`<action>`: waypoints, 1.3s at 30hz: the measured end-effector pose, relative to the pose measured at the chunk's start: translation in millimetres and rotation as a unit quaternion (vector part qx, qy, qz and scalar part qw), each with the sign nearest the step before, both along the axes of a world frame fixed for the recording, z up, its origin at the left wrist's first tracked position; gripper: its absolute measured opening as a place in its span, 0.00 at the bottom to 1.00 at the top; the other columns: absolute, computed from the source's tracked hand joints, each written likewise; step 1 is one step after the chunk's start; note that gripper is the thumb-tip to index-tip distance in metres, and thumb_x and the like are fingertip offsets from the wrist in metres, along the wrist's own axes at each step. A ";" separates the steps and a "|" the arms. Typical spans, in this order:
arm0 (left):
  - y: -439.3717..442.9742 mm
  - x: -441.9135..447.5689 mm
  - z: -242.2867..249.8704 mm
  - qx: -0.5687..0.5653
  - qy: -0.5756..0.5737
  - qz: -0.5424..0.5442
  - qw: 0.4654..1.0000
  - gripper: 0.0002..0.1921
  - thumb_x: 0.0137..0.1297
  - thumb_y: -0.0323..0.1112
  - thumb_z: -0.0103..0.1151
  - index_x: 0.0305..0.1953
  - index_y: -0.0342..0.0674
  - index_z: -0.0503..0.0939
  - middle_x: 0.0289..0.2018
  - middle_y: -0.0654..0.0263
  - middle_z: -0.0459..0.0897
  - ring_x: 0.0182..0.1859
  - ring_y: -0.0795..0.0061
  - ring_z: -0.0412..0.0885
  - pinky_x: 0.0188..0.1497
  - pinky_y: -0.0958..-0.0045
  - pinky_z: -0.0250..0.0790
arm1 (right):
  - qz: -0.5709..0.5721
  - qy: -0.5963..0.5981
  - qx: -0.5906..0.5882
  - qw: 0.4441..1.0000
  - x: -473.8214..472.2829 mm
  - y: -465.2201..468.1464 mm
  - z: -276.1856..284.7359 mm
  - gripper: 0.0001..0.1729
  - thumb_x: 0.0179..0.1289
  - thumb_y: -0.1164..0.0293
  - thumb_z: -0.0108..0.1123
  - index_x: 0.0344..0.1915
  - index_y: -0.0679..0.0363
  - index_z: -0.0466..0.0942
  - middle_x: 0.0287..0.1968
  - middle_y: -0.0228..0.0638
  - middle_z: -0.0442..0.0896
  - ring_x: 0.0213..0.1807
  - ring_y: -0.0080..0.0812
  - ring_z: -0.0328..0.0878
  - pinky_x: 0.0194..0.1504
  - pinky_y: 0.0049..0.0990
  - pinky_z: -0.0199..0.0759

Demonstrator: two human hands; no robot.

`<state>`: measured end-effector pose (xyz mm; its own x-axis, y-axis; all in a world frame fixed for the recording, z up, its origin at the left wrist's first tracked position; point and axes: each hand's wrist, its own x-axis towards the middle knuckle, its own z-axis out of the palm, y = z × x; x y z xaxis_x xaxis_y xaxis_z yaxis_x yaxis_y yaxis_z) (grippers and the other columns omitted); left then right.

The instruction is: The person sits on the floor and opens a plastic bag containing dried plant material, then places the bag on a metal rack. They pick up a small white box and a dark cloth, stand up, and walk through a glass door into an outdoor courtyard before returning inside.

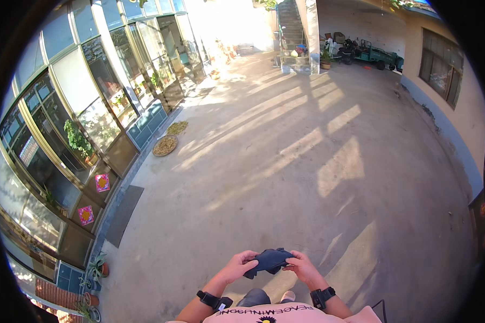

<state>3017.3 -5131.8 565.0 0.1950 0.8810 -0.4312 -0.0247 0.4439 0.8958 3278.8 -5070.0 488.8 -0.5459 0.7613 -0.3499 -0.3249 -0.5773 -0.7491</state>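
Note:
A bunched piece of dark navy cloth (271, 260) is stretched between my two hands, low in the view. My left hand (242, 265) pinches its left end between thumb and fingers. The right end is gripped by my right hand (303, 266) in the same way. Folds hide what kind of cloth item it is. Each wrist wears a black strap, and one dark-clad leg (254, 296) and a light shoe (288, 296) show beneath the cloth.
Concrete paving (242, 194) spreads ahead, striped with sunlight. Along the left run a glazed wall, a grey doormat (125, 214), potted plants (99, 268) and a round tray of dried plant matter (165, 145). Stairs (293, 36) and a green cargo tricycle (370, 54) stand far off.

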 end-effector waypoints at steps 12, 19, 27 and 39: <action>282.7 -164.4 -16.3 0.083 0.157 0.248 0.952 0.13 0.70 0.38 0.60 0.33 0.34 0.81 0.25 0.72 0.77 0.24 0.86 0.70 0.21 0.77 0.65 | 0.078 -0.058 0.027 0.995 -198.0 335.5 25.1 0.14 0.69 0.61 0.60 0.41 0.61 0.82 0.34 0.27 0.85 0.33 0.18 0.79 0.35 0.23 0.73; 463.0 -236.7 -13.2 0.121 0.022 0.158 0.980 0.06 0.67 0.25 0.58 0.43 0.35 0.83 0.35 0.69 0.84 0.36 0.83 0.78 0.40 0.79 0.73 | -0.020 -0.050 0.042 0.998 -231.6 510.9 56.6 0.12 0.66 0.65 0.60 0.41 0.63 0.80 0.35 0.33 0.85 0.36 0.26 0.83 0.37 0.28 0.77; 652.3 -360.4 -51.2 0.072 0.040 0.195 0.977 0.06 0.67 0.26 0.58 0.43 0.33 0.82 0.32 0.68 0.83 0.34 0.82 0.78 0.38 0.78 0.73 | -0.112 -0.003 -0.017 0.994 -271.4 720.2 12.2 0.11 0.65 0.71 0.53 0.44 0.63 0.77 0.40 0.38 0.84 0.39 0.33 0.84 0.40 0.33 0.79; 792.1 -637.4 -163.7 -0.152 -0.041 0.531 0.833 0.07 0.71 0.30 0.52 0.46 0.37 0.77 0.33 0.64 0.82 0.33 0.72 0.80 0.34 0.70 0.76 | 0.015 -0.067 -0.100 0.993 -535.1 1116.6 -53.8 0.11 0.65 0.67 0.57 0.43 0.62 0.77 0.37 0.38 0.82 0.34 0.34 0.80 0.35 0.35 0.78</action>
